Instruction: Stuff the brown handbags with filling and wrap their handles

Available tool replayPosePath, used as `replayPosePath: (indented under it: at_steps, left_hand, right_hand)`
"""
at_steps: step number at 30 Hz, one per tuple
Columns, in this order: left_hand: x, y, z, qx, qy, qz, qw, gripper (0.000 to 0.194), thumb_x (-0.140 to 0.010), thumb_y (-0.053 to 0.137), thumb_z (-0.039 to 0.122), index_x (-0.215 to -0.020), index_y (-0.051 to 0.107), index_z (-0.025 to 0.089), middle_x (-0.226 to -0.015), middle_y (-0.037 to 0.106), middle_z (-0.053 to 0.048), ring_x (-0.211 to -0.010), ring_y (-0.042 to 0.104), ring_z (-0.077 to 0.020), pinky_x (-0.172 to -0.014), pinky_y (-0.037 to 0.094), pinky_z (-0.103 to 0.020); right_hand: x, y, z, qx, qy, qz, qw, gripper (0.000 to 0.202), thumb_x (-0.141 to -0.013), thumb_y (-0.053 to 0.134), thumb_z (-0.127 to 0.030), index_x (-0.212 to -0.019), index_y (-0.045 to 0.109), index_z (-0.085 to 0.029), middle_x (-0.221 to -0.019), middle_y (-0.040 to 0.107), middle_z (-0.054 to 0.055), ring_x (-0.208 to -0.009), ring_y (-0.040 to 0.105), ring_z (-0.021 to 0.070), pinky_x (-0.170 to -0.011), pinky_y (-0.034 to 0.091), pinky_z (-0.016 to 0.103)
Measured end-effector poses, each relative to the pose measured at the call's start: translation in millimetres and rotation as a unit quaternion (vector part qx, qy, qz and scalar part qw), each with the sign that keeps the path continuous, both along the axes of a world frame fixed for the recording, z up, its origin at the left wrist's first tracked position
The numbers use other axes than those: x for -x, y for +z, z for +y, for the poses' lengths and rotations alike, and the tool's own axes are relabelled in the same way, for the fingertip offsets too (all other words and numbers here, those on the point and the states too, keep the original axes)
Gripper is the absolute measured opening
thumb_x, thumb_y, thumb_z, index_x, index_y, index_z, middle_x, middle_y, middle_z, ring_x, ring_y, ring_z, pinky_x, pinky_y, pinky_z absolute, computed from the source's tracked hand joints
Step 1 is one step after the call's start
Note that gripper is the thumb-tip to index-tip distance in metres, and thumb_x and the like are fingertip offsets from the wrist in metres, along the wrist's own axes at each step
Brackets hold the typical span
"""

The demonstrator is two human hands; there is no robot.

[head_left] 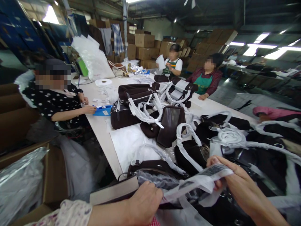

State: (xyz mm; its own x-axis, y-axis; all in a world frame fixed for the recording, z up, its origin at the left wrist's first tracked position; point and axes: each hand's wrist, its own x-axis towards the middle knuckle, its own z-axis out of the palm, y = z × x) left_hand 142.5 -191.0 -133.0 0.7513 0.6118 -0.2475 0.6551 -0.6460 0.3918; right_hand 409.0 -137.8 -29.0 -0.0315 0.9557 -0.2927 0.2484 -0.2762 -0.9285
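A clear plastic sleeve (199, 182) with a dark printed strip is stretched between the person's two hands, low at the near edge of the tabletop (101, 125), just above a dark brown handbag (152, 168). The right hand (237, 182) comes in from the lower right, palm turned inward, thumb and fingers pinched on the sleeve's upper end. The left hand (144, 202) reaches up from the bottom edge on a floral sleeve, knuckles toward us, fingers curled down onto the crinkled plastic at the sleeve's other end (how firmly it grips I cannot tell).

Beyond the hands, the tabletop is crowded with dark bags, their straps wound in white wrapping (145, 110); they overlap too much for an exact count, though more than six show. A sheet of white paper (128, 142) lies under the nearest ones, and a roll of white tape (103, 82) sits farther back.

Three other people sit at the tabletop: one in a dotted black top (50, 102) on the left, hands by a blue packet (103, 110), and two at the far end, one holding up a white bag (161, 62), one in a green apron (203, 83). Stacked cardboard boxes (144, 40) fill the back, and an open carton (50, 175) stands at the near left.
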Motion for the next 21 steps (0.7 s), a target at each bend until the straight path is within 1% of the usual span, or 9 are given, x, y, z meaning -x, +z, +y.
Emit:
replayPosePath:
  at_steps: [3, 7, 9, 11, 13, 15, 17, 19, 21]
  left_hand:
    - [2.9, 12.9, 0.8, 0.025, 0.063, 0.009, 0.998, 0.029, -0.079, 0.047, 0.013, -0.107, 0.051, 0.014, -0.105, 0.060, -0.014, -0.095, 0.055, -0.0275, -0.091, 0.047, -0.045]
    - [39.0, 52.7, 9.6, 0.102, 0.110, -0.109, 0.983, 0.027, -0.087, 0.039, 0.012, -0.109, 0.052, 0.019, -0.105, 0.059, -0.008, -0.097, 0.054, -0.0222, -0.095, 0.046, -0.037]
    - [56.4, 61.4, 16.0, 0.134, 0.126, -0.160, 0.970, 0.031, -0.091, 0.036, 0.015, -0.116, 0.054, 0.021, -0.111, 0.060, -0.007, -0.103, 0.054, -0.0219, -0.098, 0.043, -0.037]
    - [63.7, 56.4, 21.6, 0.147, 0.165, -0.215, 0.951, 0.035, -0.094, 0.037, 0.020, -0.124, 0.054, 0.022, -0.120, 0.059, -0.008, -0.111, 0.053, -0.0228, -0.102, 0.041, -0.038]
    - [60.4, 41.7, 25.4, 0.163, 0.244, -0.290, 0.911, 0.035, -0.095, 0.038, 0.027, -0.125, 0.056, 0.021, -0.116, 0.062, -0.009, -0.106, 0.056, -0.0216, -0.095, 0.044, -0.034]
    - [52.2, 25.6, 27.3, 0.211, 0.327, -0.353, 0.851, 0.034, -0.095, 0.040, 0.035, -0.116, 0.060, 0.017, -0.095, 0.065, -0.007, -0.086, 0.061, -0.0178, -0.075, 0.047, -0.028]
    - [46.5, 15.9, 29.0, 0.287, 0.373, -0.390, 0.791, 0.031, -0.090, 0.046, 0.038, -0.107, 0.060, 0.016, -0.078, 0.063, -0.002, -0.064, 0.059, -0.0133, -0.057, 0.042, -0.023]
    - [48.4, 15.7, 32.4, 0.388, 0.358, -0.401, 0.749, 0.027, -0.081, 0.054, 0.033, -0.102, 0.058, 0.016, -0.071, 0.064, 0.000, -0.051, 0.054, -0.0103, -0.048, 0.037, -0.020]
    - [57.7, 22.5, 38.3, 0.515, 0.278, -0.371, 0.722, 0.031, -0.071, 0.060, 0.026, -0.100, 0.059, 0.017, -0.066, 0.065, 0.002, -0.041, 0.047, -0.0079, -0.041, 0.032, -0.019]
  right_hand:
    - [-11.3, 7.5, -2.4, 0.005, 0.025, -0.015, 1.000, 0.055, -0.086, 0.050, -0.071, -0.063, 0.052, -0.022, -0.048, 0.050, -0.002, -0.049, 0.047, 0.0133, -0.053, 0.037, 0.026]
    - [-43.0, 4.5, -16.4, 0.076, 0.124, -0.016, 0.989, 0.055, -0.083, 0.050, -0.075, -0.071, 0.057, -0.022, -0.047, 0.054, -0.001, -0.044, 0.046, 0.0133, -0.052, 0.039, 0.028]
    - [-53.0, -3.9, -25.3, 0.133, 0.178, 0.013, 0.975, 0.057, -0.080, 0.050, -0.078, -0.077, 0.059, -0.022, -0.046, 0.055, -0.001, -0.042, 0.048, 0.0143, -0.050, 0.038, 0.029]
    - [-52.1, -11.0, -31.5, 0.137, 0.182, 0.033, 0.973, 0.058, -0.076, 0.054, -0.080, -0.084, 0.060, -0.022, -0.048, 0.055, -0.002, -0.042, 0.049, 0.0148, -0.048, 0.037, 0.028]
    - [-40.8, -10.8, -32.7, 0.100, 0.159, 0.031, 0.982, 0.058, -0.075, 0.055, -0.078, -0.088, 0.061, -0.022, -0.050, 0.055, -0.002, -0.043, 0.047, 0.0141, -0.046, 0.036, 0.027]
    - [-24.6, -1.8, -28.1, 0.056, 0.159, 0.012, 0.986, 0.057, -0.076, 0.055, -0.077, -0.084, 0.061, -0.021, -0.048, 0.054, -0.003, -0.043, 0.044, 0.0126, -0.046, 0.035, 0.026]
    - [-11.3, 10.7, -19.8, 0.025, 0.173, -0.016, 0.985, 0.055, -0.078, 0.054, -0.076, -0.075, 0.059, -0.021, -0.046, 0.054, -0.003, -0.044, 0.043, 0.0114, -0.047, 0.036, 0.023]
    - [-6.7, 18.2, -11.8, 0.011, 0.176, -0.034, 0.984, 0.056, -0.079, 0.053, -0.076, -0.067, 0.053, -0.021, -0.047, 0.054, -0.003, -0.044, 0.045, 0.0105, -0.047, 0.037, 0.022]
    - [-12.6, 15.2, -8.2, 0.029, 0.191, -0.026, 0.981, 0.058, -0.077, 0.051, -0.079, -0.065, 0.050, -0.022, -0.046, 0.053, -0.003, -0.042, 0.047, 0.0109, -0.046, 0.040, 0.022]
